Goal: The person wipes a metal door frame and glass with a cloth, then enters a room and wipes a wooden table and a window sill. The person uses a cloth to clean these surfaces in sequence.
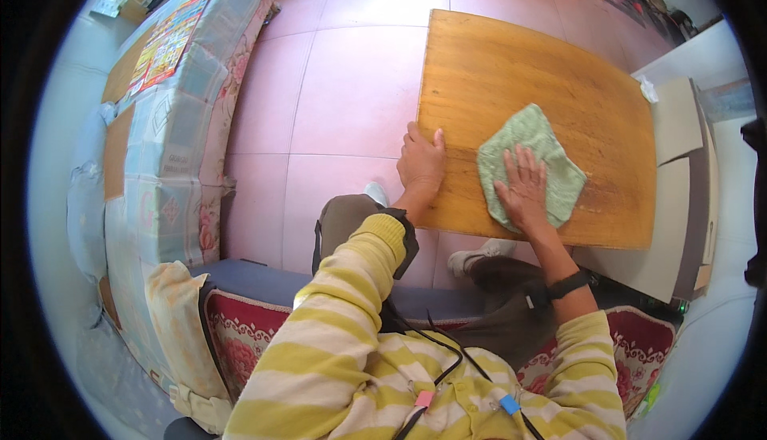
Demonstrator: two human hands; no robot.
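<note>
A green cloth (560,158) lies spread on the near part of a brown wooden table top (491,68). My right hand (526,185) rests on it with the palm down and the fingers a little apart, pressing it flat against the wood. At the table's left edge, my left hand (421,158) grips the rim, its thumb on top and the other fingers curled at the side; their tips are partly hidden. Dark scuffs and worn patches mark the wood to the right of the cloth.
Flattened cardboard (644,224) stands along the table's right side, with a crumpled white piece (648,89) at the corner. To the left is a bed (180,170) with a checked cover and a printed sheet (171,38). A red patterned seat cover (239,332) lies behind me.
</note>
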